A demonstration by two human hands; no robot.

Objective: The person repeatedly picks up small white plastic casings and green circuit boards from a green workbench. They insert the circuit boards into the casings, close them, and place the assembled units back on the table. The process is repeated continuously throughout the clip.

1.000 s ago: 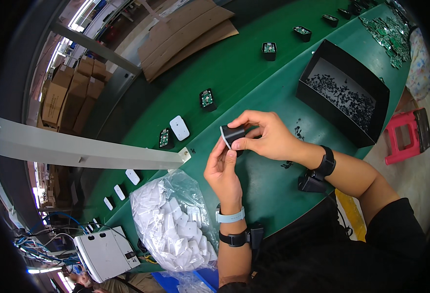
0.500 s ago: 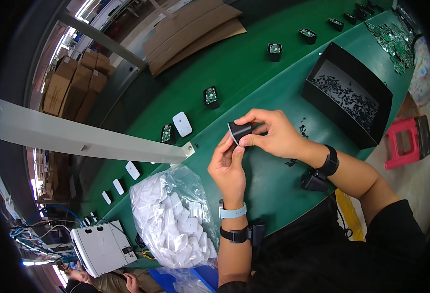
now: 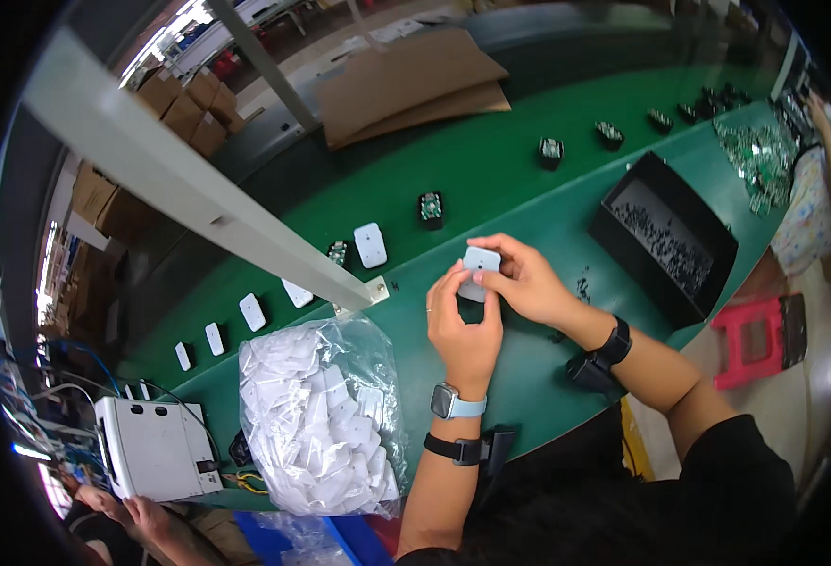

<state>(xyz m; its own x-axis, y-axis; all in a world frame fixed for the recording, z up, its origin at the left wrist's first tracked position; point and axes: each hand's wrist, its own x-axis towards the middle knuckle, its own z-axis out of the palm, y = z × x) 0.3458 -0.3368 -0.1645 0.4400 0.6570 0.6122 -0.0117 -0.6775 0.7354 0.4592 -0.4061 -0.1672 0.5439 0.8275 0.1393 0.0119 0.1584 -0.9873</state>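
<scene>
Both hands meet above the near edge of the green bench (image 3: 491, 179). The left hand (image 3: 463, 325) and right hand (image 3: 529, 283) together pinch a small white cover (image 3: 481, 264) held clear of the surface (its underside is hidden). A clear bag of white covers (image 3: 316, 420) lies just left. Risk: a fingertip grip this light may let the cover slip onto the bench or seat crooked.

The scene is evenly and brightly lit from overhead. Straight edges are bent strongly toward the black rim, where detail is blurred; daylight glare is seen top left.
</scene>
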